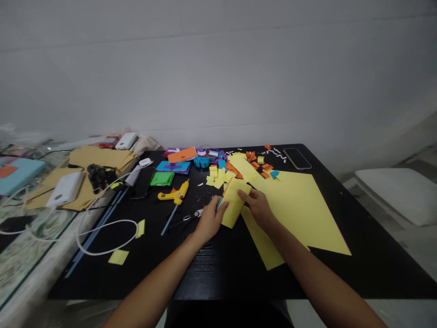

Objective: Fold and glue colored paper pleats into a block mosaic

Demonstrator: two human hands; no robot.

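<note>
A piece of yellow paper [235, 205] is held up over the dark table between both my hands. My left hand [210, 219] pinches its left edge, where strips of blue and orange show behind the yellow. My right hand [256, 206] grips the upper right part, thumb on the front face. Under my right forearm lie large yellow sheets [300, 205]. Small yellow and orange paper scraps [218, 175] are heaped just beyond my hands. Scissors [186, 218] lie left of my left hand, partly hidden against the black surface.
A yellow glue gun [175, 195] with a glue stick lies left of centre. Green paper pieces [163, 178] and stacked coloured paper [182, 155] are behind it. A phone [297, 159] rests at the back right. A white cable [105, 251] loops over the table's left side.
</note>
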